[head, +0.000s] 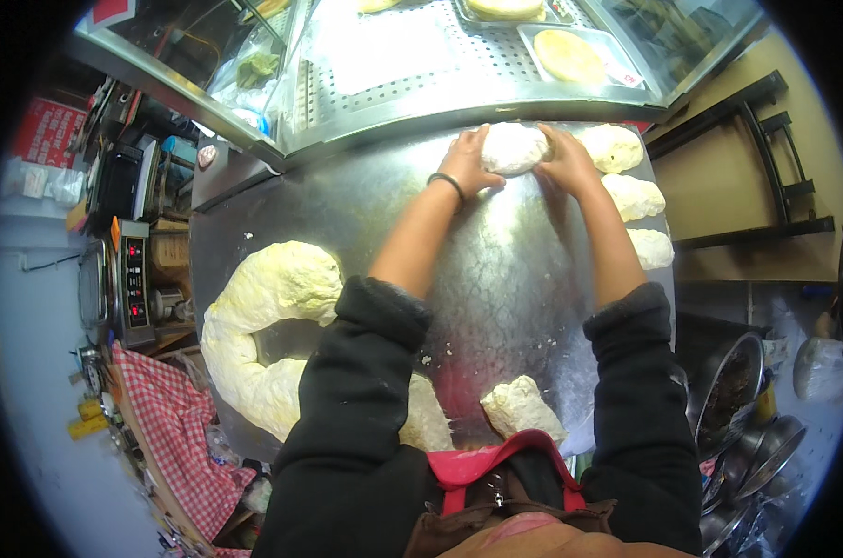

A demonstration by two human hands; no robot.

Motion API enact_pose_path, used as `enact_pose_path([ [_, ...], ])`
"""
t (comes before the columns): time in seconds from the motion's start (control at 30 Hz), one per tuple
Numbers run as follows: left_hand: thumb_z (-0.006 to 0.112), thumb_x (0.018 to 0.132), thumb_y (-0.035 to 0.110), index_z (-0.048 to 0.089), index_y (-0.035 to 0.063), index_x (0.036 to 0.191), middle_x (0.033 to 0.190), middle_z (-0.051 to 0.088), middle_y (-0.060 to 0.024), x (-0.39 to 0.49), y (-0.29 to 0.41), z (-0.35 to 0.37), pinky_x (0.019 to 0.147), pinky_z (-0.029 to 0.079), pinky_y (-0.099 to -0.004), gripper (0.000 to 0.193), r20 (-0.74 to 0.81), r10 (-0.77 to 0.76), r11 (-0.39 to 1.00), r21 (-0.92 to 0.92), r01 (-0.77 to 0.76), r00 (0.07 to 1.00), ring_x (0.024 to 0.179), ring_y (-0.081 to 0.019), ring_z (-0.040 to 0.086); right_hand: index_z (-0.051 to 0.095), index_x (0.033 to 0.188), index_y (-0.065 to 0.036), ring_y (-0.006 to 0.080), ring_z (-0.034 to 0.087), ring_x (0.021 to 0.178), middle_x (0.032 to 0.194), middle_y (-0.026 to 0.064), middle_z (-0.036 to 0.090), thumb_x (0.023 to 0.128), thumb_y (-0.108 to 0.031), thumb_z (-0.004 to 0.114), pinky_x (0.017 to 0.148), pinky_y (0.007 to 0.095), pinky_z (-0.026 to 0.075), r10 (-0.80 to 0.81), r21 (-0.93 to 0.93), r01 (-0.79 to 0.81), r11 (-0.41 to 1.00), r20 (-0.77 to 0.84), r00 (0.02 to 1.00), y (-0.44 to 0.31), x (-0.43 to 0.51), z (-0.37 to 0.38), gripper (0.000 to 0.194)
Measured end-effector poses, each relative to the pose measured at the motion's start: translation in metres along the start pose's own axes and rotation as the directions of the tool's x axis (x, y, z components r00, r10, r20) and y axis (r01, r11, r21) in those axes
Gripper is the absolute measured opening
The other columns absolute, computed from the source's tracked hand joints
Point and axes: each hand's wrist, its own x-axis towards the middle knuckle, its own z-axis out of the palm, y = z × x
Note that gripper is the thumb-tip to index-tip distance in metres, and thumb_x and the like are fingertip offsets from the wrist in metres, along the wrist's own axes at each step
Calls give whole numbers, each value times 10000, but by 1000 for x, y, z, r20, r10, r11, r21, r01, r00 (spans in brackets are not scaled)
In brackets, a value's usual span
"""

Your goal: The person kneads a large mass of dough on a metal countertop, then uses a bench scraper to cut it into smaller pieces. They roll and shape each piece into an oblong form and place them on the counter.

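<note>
At the far side of a metal worktop (pixel 505 279), a piece of dough (pixel 515 148) lies between my two hands. My left hand (pixel 468 162), with a dark band at the wrist, cups its left side. My right hand (pixel 565 159) is curved around its right side. Close by on the right, several dough pieces stand in a row, among them an upper one (pixel 611 148), a middle one (pixel 632 197) and a lower one (pixel 649 248). A thick C-shaped roll of dough (pixel 240 335) rests at the left, partly behind my left sleeve. A smaller dough piece (pixel 523 411) lies near my body.
Beyond the worktop stands a glass and metal display case (pixel 407 111) with flatbread (pixel 568 56) on a tray. A control panel (pixel 135 282) and a red checked cloth (pixel 170 411) are at the left. Metal bowls (pixel 770 453) stand at the lower right.
</note>
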Motion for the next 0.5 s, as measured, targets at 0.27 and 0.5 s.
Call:
enact_pose_path([
  [0.27,812,635,279,579,91,1180,1100,578,-139,-3,2,11,898,454,-344,622,-143,7,987,-159,-30,990,1026,-271,565,545,1219,-80,269,590,1020,1159,127,589,697,-74,697,872,331,462,-36,316,66,946,-101,994,6,1,8,543],
  [0.5,826,582,290,472,172,1320,1224,507,-172,0,-10,6,1020,361,-368,827,-114,24,968,250,5,993,1166,-312,469,445,1331,-121,305,417,1249,1348,154,450,656,-122,725,1032,391,342,-83,-100,80,992,-23,996,5,3,4,731],
])
